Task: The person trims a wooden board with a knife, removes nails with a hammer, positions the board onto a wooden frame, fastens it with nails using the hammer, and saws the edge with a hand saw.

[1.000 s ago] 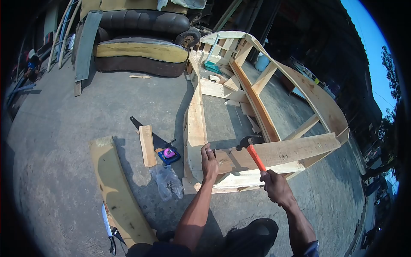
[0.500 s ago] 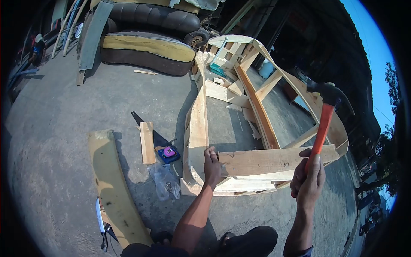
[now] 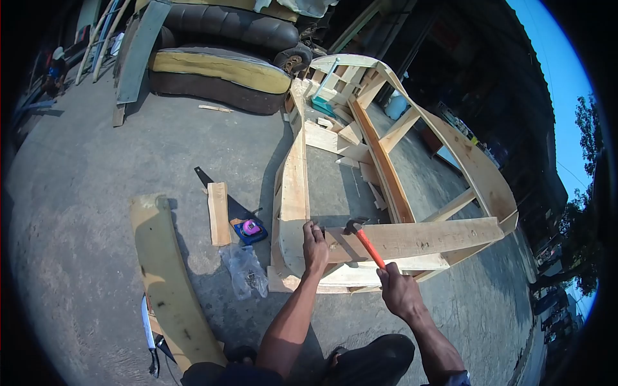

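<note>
A claw hammer (image 3: 369, 246) with an orange handle and dark head is gripped in my right hand (image 3: 402, 293). Its head is over the left part of a long wooden board (image 3: 418, 238), near the upper edge; whether it touches cannot be made out. The board lies across the near end of a curved wooden frame (image 3: 295, 186). My left hand (image 3: 315, 249) is closed around the board's left end, where it meets the frame's corner. The hammer's shadow falls across the board. What lies under my left fingers is hidden.
Left of the frame lie a hand saw (image 3: 225, 196), a wood offcut (image 3: 219, 213), a pink-and-blue tape measure (image 3: 250, 228) and a clear plastic bag (image 3: 248, 273). A long foam strip (image 3: 168, 276) and a knife (image 3: 150, 331) are nearer. Behind is an old sofa (image 3: 222, 71).
My right hand has swung the hammer down and left, from raised at the right to over the board. The left hand stays at the board's end. The view has shifted slightly.
</note>
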{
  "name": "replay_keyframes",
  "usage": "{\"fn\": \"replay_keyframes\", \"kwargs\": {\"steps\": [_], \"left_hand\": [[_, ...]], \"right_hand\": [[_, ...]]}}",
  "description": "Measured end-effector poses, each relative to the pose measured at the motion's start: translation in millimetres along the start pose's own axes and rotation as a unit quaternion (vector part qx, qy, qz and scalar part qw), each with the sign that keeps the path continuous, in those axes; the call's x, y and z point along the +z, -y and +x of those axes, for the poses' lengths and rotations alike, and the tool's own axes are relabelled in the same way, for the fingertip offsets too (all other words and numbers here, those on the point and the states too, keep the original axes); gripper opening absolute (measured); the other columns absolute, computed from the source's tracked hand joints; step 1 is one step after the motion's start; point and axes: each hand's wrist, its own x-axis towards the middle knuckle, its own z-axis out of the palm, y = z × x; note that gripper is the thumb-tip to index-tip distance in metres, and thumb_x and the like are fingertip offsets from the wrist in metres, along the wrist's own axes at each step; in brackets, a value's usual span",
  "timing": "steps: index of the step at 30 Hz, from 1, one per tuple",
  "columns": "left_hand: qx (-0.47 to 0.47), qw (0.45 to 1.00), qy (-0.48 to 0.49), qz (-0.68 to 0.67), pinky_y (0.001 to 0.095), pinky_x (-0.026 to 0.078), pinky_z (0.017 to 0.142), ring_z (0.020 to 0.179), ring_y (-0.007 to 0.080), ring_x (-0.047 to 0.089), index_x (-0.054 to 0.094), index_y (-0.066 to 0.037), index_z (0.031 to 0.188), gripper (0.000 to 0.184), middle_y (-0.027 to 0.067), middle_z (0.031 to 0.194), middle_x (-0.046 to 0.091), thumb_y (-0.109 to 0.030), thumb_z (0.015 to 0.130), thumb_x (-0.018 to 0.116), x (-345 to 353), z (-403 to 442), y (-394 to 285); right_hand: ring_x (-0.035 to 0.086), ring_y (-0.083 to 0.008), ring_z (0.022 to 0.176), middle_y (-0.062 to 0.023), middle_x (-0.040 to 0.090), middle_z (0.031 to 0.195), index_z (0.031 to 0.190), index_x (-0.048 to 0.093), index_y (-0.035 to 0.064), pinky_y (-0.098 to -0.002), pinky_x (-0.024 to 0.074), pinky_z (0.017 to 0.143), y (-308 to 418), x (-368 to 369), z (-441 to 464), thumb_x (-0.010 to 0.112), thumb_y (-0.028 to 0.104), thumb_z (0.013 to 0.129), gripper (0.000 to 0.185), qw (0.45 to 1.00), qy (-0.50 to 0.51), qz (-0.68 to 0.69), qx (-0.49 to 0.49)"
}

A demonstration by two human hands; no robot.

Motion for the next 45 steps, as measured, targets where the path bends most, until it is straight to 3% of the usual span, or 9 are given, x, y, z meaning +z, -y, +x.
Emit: {"fn": "replay_keyframes", "kwargs": {"steps": [2, 7, 11, 13, 17, 21, 37, 42, 45], "left_hand": [[0.019, 1.0, -0.004, 0.014, 0.042, 0.045, 0.1, 0.116, 0.0372, 0.06, 0.046, -0.004, 0.133, 0.037, 0.0224, 0.127, 0.06, -0.028, 0.108, 0.033, -8, -6, 3], [0.019, 1.0, 0.009, -0.015, 0.0425, 0.044, 0.102, 0.118, 0.0367, 0.059, 0.047, -0.003, 0.132, 0.037, 0.0209, 0.13, 0.059, -0.027, 0.109, 0.032, -6, -12, -19], [0.052, 0.998, -0.025, -0.001, 0.0429, 0.044, 0.1, 0.117, 0.0367, 0.059, 0.048, -0.003, 0.131, 0.036, 0.022, 0.129, 0.059, -0.027, 0.109, 0.033, -3, -6, -9], [0.082, 0.996, -0.028, 0.028, 0.0417, 0.046, 0.096, 0.11, 0.033, 0.062, 0.047, -0.004, 0.132, 0.035, 0.0207, 0.122, 0.061, -0.026, 0.109, 0.033, 3, 8, -11], [0.056, 0.998, -0.015, -0.024, 0.041, 0.048, 0.088, 0.096, 0.0276, 0.064, 0.045, -0.005, 0.135, 0.034, 0.0172, 0.104, 0.066, -0.023, 0.108, 0.033, -7, -14, -12], [0.0, 1.0, 0.011, 0.01, 0.0419, 0.047, 0.095, 0.108, 0.0316, 0.064, 0.046, -0.004, 0.135, 0.035, 0.0212, 0.118, 0.064, -0.023, 0.109, 0.032, -13, -9, 8], [-0.014, 0.997, 0.066, 0.036, 0.0316, 0.048, 0.086, 0.098, 0.0196, 0.061, 0.064, -0.006, 0.116, 0.029, 0.0082, 0.111, 0.066, -0.021, 0.106, 0.041, -16, 3, -28], [-0.066, 0.991, 0.107, -0.038, 0.0301, 0.05, 0.077, 0.091, 0.0159, 0.061, 0.064, -0.005, 0.114, 0.033, 0.0069, 0.101, 0.064, -0.031, 0.105, 0.048, -16, 6, -29], [-0.07, 0.987, 0.126, -0.073, 0.0305, 0.048, 0.08, 0.09, 0.0149, 0.06, 0.067, -0.005, 0.11, 0.039, 0.0051, 0.096, 0.065, -0.041, 0.102, 0.055, -20, -3, -38]], "right_hand": [[0.063, -0.0549, 0.079, -0.0319, 0.066, 0.081, 0.106, 0.056, -0.0044, -0.058, 0.0482, 0.073, 22, -26, 10, 0.048, 0.031, 0.104, 0.036, 0.976, 0.177, -0.023, 0.128], [0.047, -0.0175, 0.044, -0.0081, 0.049, 0.056, 0.097, 0.047, 0.0, -0.0314, 0.0379, 0.045, 53, -63, 31, 0.04, 0.036, 0.109, 0.038, 0.908, -0.166, 0.385, -0.004], [0.063, -0.0536, 0.076, -0.0305, 0.062, 0.069, 0.102, 0.051, -0.0003, -0.0619, 0.048, 0.066, 18, -12, 18, 0.045, 0.031, 0.105, 0.032, 0.985, 0.143, -0.096, -0.014], [0.064, -0.0517, 0.074, -0.0299, 0.062, 0.068, 0.101, 0.054, 0.0002, -0.0586, 0.0486, 0.065, 46, -59, 37, 0.047, 0.033, 0.105, 0.034, 0.974, 0.199, -0.04, 0.095], [0.063, -0.0487, 0.062, -0.0248, 0.059, 0.061, 0.102, 0.05, -0.0008, -0.0551, 0.0468, 0.056, 54, -41, 33, 0.044, 0.028, 0.107, 0.03, 0.975, -0.084, 0.198, 0.064], [0.064, -0.05, 0.062, -0.0259, 0.062, 0.063, 0.1, 0.047, 0.0009, -0.0584, 0.0498, 0.057, 22, -21, 24, 0.046, 0.033, 0.105, 0.032, 0.969, 0.221, -0.102, 0.037], [0.066, -0.0436, 0.063, -0.0217, 0.061, 0.061, 0.101, 0.061, 0.0032, -0.0506, 0.0501, 0.057, 28, -52, -78, 0.054, 0.034, 0.102, 0.031, 0.972, 0.068, 0.06, 0.215], [0.053, -0.0154, 0.047, -0.0083, 0.053, 0.053, 0.093, 0.065, 0.003, -0.0329, 0.042, 0.05, -4, -65, -82, 0.059, 0.038, 0.101, 0.036, 0.954, 0.033, 0.175, 0.242], [0.06, -0.025, 0.049, -0.0125, 0.059, 0.057, 0.094, 0.065, 0.0028, -0.0373, 0.0465, 0.052, -27, -61, -92, 0.06, 0.036, 0.1, 0.034, 0.946, 0.058, 0.205, 0.245]]}}
